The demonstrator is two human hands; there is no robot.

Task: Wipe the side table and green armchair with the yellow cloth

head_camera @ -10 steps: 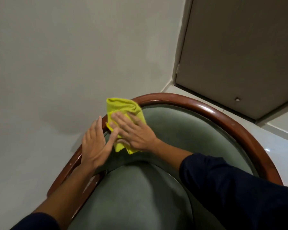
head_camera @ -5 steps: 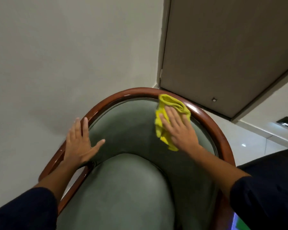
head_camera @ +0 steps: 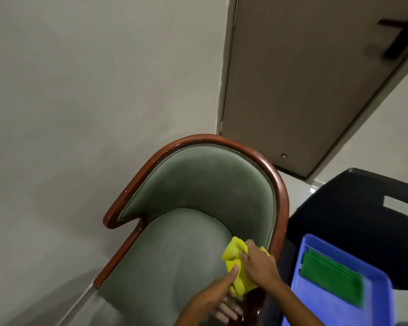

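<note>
Hands gripping yellow cloth together, right hand and left hand bunching it against green armchair seat's right edge, probably regathering before wiping wooden arm.

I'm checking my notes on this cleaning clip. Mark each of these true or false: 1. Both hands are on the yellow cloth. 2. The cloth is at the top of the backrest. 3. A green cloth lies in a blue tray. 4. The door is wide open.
1. True: the left hand and right hand both touch the yellow cloth.
2. False: it is low, at the seat's right edge of the armchair.
3. True: the green cloth lies in the blue tray.
4. False: the door looks shut.
</note>
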